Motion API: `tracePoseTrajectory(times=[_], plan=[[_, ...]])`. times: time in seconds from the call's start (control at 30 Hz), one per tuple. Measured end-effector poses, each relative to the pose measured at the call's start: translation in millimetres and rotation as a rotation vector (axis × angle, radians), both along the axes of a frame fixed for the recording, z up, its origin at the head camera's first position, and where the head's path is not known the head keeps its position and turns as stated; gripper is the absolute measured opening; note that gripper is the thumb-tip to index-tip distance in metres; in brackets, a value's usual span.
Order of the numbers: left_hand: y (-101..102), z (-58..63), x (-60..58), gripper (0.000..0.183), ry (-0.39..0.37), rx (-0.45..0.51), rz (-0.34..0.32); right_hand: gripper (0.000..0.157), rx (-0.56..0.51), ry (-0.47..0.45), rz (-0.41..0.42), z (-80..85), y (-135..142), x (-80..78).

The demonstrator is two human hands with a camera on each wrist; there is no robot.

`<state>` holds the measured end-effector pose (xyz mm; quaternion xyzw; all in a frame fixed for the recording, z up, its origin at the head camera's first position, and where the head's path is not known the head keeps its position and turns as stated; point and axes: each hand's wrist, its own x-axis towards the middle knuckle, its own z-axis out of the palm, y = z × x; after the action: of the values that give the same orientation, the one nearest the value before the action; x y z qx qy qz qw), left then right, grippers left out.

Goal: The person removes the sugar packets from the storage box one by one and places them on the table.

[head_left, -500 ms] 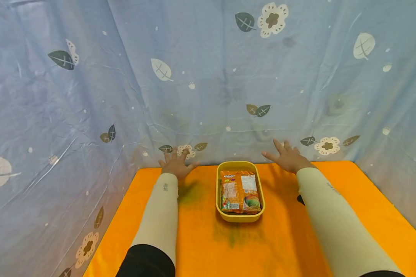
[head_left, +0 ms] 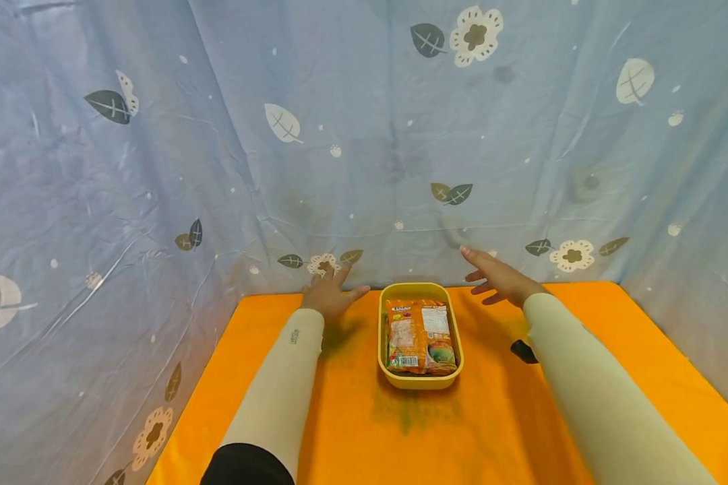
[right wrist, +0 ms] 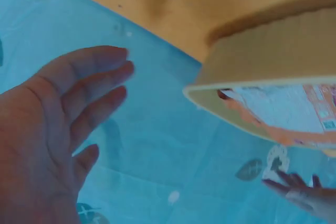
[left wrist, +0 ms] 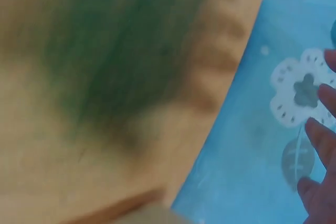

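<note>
A yellow rectangular basket (head_left: 420, 382) stands at the middle of the orange table, toward its far edge. Inside it lies an orange snack packet (head_left: 421, 337) with a white label and a barcode. My left hand (head_left: 329, 296) is held to the left of the basket, fingers spread and pointing at the back curtain. To the right of the basket, my right hand (head_left: 503, 277) is raised with its palm turned inward and fingers apart. Neither hand touches the basket, and both hold nothing. The right wrist view shows the right palm (right wrist: 39, 145) beside the basket wall (right wrist: 273, 51).
A blue-grey curtain (head_left: 364, 168) with leaves and flowers encloses the back and both sides of the orange table (head_left: 412, 444). Dark green stains mark the cloth in front of the basket. A small black object (head_left: 524, 351) shows beside the right sleeve.
My left hand has moved right, closer to the basket. My right hand has turned from palm down to palm inward. The basket and packet stay where they were.
</note>
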<state>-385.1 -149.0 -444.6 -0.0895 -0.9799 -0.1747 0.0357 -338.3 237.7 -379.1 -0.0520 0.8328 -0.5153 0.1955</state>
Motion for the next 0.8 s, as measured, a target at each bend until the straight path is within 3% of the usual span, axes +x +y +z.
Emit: tracePoseTrajectory(times=[0.2,0.43,0.57,0.8], plan=[[24.2,-0.3,10.7,0.099,-0.141,0.203,-0.069,0.087,-0.130,-0.110,0.050,1.7,-4.6,6.2],[39.3,-2.0,28.5,0.085,-0.232,0.288,-0.104,0.079,-0.266,-0.216,0.140,3.4,-16.7,10.8],[47.1,-6.6,40.4,0.075,-0.259,0.361,-0.109,0.082,-0.278,-0.274,0.170,5.3,-26.4,13.0],[63.1,-15.3,51.1,0.065,-0.373,0.665,-0.067,0.082,-0.231,-0.287,0.167,1.1,-39.7,16.7]])
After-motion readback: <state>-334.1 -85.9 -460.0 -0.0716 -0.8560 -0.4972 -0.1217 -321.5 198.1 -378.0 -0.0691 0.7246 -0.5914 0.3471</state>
